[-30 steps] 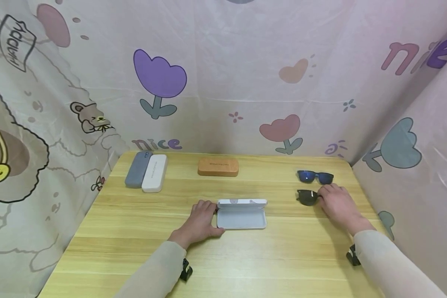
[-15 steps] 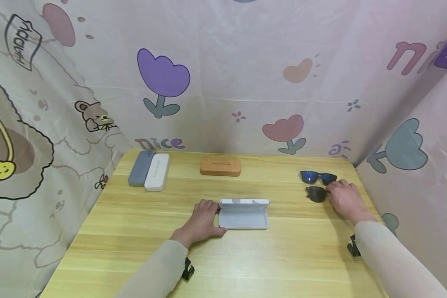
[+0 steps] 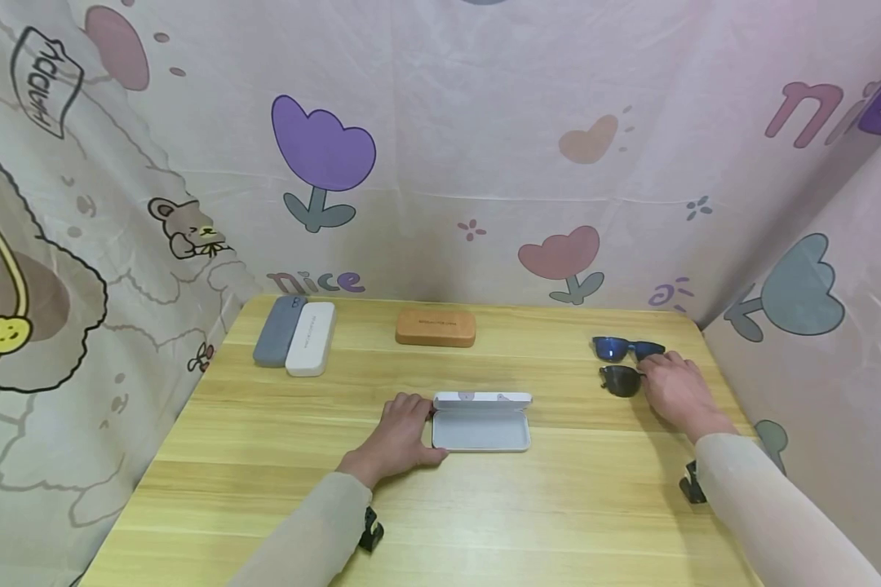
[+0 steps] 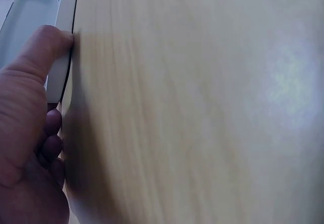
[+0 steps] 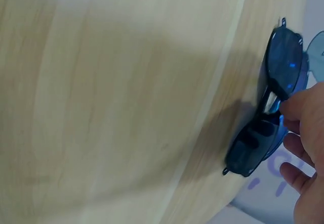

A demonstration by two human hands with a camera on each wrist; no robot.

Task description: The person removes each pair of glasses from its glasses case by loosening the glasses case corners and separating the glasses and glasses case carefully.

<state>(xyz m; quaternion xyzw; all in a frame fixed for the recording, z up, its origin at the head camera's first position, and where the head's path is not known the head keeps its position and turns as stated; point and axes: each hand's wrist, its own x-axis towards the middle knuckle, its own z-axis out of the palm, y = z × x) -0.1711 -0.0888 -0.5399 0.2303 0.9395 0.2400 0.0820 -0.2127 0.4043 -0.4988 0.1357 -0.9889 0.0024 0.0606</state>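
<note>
At the far left of the pale yellow wood-grain counter [image 3: 264, 456], a blue-grey oblong case [image 3: 277, 333] lies alongside a white oblong case [image 3: 312, 338] with dark lettering on its lid. Next, the left hand [image 3: 396, 432], sleeved in beige, has its grip clasped on the left end of an open white hinged case [image 3: 480, 432] with a pale grey lining; the thumb presses the front wall and the lid stands raised at the rear. Behind that case, near the counter's back edge, sits a closed orange-brown oblong case [image 3: 436, 328] with lettering. Toward the right side, a pair of black-framed sunglasses with dark lenses [image 3: 620, 381] is located just in front of a pair of blue-lensed sunglasses [image 3: 612, 349]. At the right, the right hand [image 3: 671, 391] has its grip pinching the black-framed pair, apparently near the bridge, the contact being partly hidden.
</note>
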